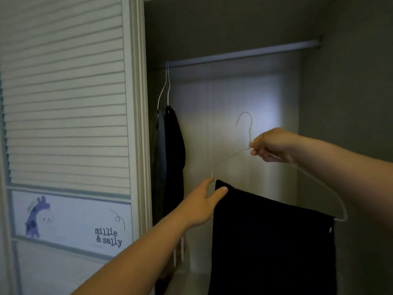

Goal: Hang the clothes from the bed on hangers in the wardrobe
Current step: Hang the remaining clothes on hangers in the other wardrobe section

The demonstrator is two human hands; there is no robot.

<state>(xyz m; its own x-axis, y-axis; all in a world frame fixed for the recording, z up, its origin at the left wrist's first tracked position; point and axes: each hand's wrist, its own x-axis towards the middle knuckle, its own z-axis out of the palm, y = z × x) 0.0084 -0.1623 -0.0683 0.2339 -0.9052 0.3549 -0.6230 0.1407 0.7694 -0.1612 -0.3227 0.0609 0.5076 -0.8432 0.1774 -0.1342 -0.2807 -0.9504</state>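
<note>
Below the wardrobe rail (244, 53), my right hand (274, 145) pinches the wire hanger (251, 130) at its neck; my left hand (204, 201), fingers nearly straight, touches the draped black garment (272, 241).

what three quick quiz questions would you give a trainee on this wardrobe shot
1. True or false: the held hanger is already hooked on the rail.
2. Which hand grips the hanger at its neck?
3. Fill in: the dark garment is draped over the hanger's ___ bar.

Key
1. False: its hook is well below the rail.
2. The right hand.
3. bottom
</note>
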